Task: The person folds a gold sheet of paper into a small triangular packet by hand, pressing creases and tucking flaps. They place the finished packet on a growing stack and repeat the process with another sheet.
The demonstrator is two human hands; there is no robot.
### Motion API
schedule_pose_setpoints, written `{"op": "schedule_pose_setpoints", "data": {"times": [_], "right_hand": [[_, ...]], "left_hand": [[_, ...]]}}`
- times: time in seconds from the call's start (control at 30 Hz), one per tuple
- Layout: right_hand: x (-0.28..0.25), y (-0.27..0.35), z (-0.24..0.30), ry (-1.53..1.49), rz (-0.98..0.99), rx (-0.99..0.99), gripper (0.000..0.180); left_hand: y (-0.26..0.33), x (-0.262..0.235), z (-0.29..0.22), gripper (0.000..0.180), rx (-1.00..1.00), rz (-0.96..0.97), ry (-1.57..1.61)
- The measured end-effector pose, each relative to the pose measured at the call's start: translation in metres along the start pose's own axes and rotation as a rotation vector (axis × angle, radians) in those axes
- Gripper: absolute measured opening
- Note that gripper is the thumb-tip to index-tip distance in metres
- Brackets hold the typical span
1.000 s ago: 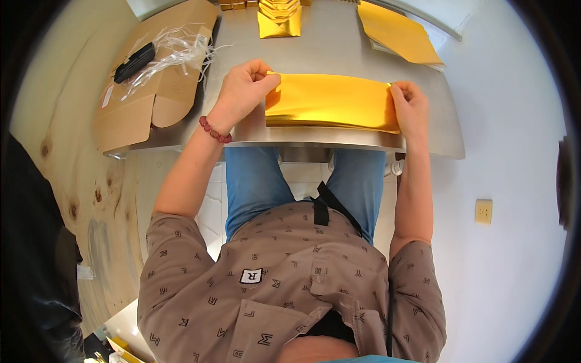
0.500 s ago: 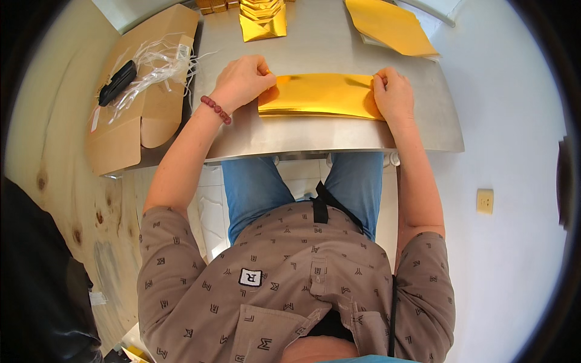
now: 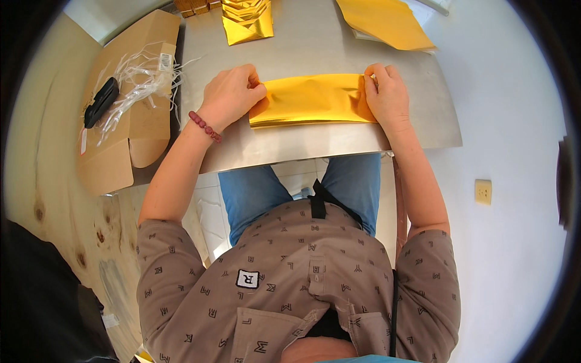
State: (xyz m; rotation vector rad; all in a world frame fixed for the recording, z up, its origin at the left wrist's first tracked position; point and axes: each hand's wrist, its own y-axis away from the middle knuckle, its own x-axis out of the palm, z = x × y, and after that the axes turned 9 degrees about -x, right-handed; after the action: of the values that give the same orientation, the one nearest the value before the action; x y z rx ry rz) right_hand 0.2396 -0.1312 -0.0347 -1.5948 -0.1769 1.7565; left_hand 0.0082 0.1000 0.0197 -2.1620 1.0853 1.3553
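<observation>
Pressing down on both ends of a folded gold foil sheet [image 3: 311, 100], the person is pinning it flat against the grey metal table [image 3: 315, 142], near its front edge. The left hand [image 3: 231, 95] is curling its fingers closed over the sheet's left end, thumb tucked against the corner, a red bead bracelet [image 3: 204, 126] sitting at the wrist. The right hand [image 3: 386, 94] is pinching the right end, fingertips bent over the top corner, seemingly to keep the fold aligned while the crease is being set. Holding both ends this way is likely stopping the slippery foil from sliding or springing open. Farther back, a stack of folded gold foil pieces [image 3: 247, 21] is lying at the far side, and an unfolded yellow-gold sheet [image 3: 384, 21] is resting far right. To the left, a flattened cardboard box [image 3: 130, 115] is carrying white plastic strings [image 3: 142, 78] and a black tool [image 3: 100, 101]. Bare tabletop is lying between the sheet and the far stacks
</observation>
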Motion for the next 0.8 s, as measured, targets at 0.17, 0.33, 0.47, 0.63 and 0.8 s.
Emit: {"op": "schedule_pose_setpoints", "data": {"times": [0.17, 0.33, 0.47, 0.63, 0.8], "right_hand": [[-0.006, 0.000, 0.006, -0.019, 0.011, -0.016, 0.013], [-0.020, 0.007, 0.017, 0.051, 0.112, -0.024, 0.042], [-0.028, 0.010, 0.027, 0.169, 0.173, -0.059, 0.072], [-0.034, 0.011, 0.034, 0.198, 0.259, -0.063, 0.093], [-0.038, 0.011, 0.038, 0.221, 0.326, -0.052, 0.102]], "left_hand": [[0.001, 0.001, 0.000, 0.025, 0.001, -0.017, -0.040], [0.002, 0.003, 0.003, 0.028, 0.009, -0.033, -0.107], [0.003, 0.008, 0.005, 0.027, 0.075, -0.092, -0.127], [0.004, -0.011, 0.006, 0.031, 0.088, -0.049, -0.129], [0.030, -0.027, -0.026, 0.036, 0.446, -0.336, -0.015]]}}
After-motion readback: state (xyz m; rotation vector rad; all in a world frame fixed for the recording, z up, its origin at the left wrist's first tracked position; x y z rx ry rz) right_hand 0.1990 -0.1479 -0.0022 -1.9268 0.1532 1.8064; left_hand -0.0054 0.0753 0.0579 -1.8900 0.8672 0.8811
